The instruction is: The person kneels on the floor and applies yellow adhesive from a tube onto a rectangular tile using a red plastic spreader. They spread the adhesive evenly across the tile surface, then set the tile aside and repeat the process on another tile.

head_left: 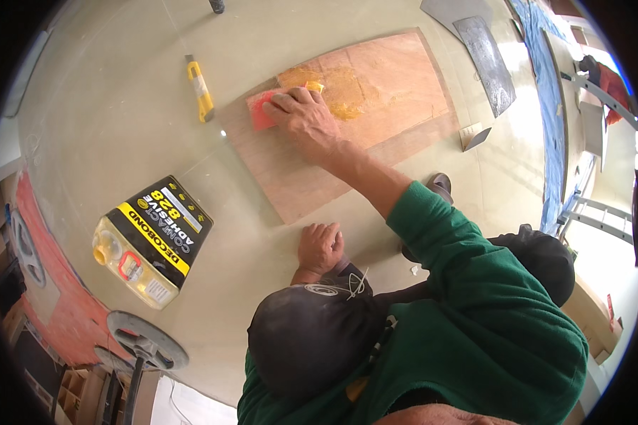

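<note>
My right hand [306,119] is closed on a flat red piece [261,112], pressed to a thin brown wooden board [404,78]. A bit of yellow [314,86] shows by its fingertips; I cannot tell whether it is part of the piece. Amber glue [344,92] is smeared over the board's upper middle, right of the hand. This board lies on a larger wooden sheet [287,195]. Below the sheet's near edge, my left hand [320,248] rests by my knee, its fingers curled in with nothing visible in them.
A yellow utility knife [200,88] lies left of the boards. Nearer stands a black and yellow adhesive can [152,241]. Dark sheets [485,64] lie at the far right, by blue plastic sheeting [542,92]. A wheel [147,340] is at lower left, and a ladder [602,99] at right near another person.
</note>
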`<control>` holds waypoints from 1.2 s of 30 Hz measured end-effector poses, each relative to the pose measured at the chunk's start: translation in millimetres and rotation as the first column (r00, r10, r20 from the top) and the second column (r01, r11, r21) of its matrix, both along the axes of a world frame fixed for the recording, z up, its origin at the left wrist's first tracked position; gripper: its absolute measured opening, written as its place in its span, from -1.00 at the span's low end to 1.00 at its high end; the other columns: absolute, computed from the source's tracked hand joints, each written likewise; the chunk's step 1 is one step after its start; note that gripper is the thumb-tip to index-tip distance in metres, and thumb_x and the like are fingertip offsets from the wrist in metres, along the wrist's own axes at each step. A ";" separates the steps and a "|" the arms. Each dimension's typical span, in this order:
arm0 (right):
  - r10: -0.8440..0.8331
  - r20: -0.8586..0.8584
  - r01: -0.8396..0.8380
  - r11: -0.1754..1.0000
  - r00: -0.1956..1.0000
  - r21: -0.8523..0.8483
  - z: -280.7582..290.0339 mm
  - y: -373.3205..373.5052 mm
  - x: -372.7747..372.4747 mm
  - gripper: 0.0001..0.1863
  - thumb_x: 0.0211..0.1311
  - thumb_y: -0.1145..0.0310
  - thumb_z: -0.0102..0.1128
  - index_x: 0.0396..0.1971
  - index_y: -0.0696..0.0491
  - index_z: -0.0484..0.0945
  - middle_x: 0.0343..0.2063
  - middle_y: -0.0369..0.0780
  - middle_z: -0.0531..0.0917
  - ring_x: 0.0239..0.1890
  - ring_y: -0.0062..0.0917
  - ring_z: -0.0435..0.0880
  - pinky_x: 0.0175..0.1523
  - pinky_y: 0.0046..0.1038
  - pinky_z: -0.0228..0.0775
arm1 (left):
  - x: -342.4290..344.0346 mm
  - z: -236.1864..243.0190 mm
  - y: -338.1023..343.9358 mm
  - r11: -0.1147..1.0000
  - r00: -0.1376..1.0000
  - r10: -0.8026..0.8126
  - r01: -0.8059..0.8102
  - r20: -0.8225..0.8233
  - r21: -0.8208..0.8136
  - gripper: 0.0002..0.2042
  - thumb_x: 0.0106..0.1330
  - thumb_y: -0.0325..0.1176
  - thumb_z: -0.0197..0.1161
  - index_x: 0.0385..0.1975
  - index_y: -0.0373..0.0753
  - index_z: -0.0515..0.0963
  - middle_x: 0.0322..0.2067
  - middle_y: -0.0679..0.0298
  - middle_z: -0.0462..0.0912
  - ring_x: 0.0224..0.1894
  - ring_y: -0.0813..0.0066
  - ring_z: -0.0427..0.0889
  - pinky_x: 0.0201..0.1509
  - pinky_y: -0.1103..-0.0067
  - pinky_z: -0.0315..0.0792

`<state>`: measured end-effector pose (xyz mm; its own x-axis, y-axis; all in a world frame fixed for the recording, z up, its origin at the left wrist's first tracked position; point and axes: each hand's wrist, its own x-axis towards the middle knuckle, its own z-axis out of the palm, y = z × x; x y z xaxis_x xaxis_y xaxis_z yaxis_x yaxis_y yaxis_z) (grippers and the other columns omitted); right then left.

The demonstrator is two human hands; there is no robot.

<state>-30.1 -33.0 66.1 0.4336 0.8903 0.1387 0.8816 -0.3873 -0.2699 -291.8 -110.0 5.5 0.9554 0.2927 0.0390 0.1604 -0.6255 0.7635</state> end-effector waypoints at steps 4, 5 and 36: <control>-0.167 -0.159 0.200 0.953 0.973 0.226 25.5 -19.0 14.0 -0.64 0.29 0.52 0.15 0.08 0.07 0.62 0.03 -0.16 0.69 0.01 -0.22 0.60 0.15 -0.24 0.40 | -2.4 1.7 1.5 1.000 1.000 0.024 -0.024 -0.009 0.008 -0.82 0.21 -0.35 0.32 -0.20 -0.15 0.58 -0.47 0.32 0.52 -0.36 0.26 0.53 -0.22 0.31 0.39; -0.273 -0.160 0.298 0.940 0.949 0.163 22.2 -29.6 24.0 -0.66 0.27 0.52 0.16 0.05 0.05 0.62 -0.01 -0.17 0.68 0.00 -0.22 0.58 0.14 -0.24 0.39 | -2.8 1.9 1.3 0.999 0.999 0.031 -0.031 -0.006 0.011 -0.82 0.20 -0.35 0.32 -0.21 -0.15 0.58 -0.47 0.32 0.52 -0.36 0.26 0.53 -0.22 0.32 0.39; 0.094 -0.023 -0.090 0.986 0.995 0.143 13.5 -114.4 21.0 -0.64 0.19 0.51 0.21 0.02 0.01 0.67 0.05 -0.24 0.70 0.18 -0.32 0.59 0.26 -0.20 0.37 | -3.0 2.4 -0.8 1.000 0.999 0.028 -0.028 -0.017 0.005 -0.82 0.24 -0.37 0.29 -0.18 -0.17 0.59 -0.44 0.32 0.57 -0.33 0.24 0.55 -0.16 0.30 0.39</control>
<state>-9.0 -147.4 79.6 0.3566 0.8990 0.2542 0.9025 -0.2611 -0.3426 -294.7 -110.8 8.0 0.9474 0.3191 0.0244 0.1908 -0.6242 0.7576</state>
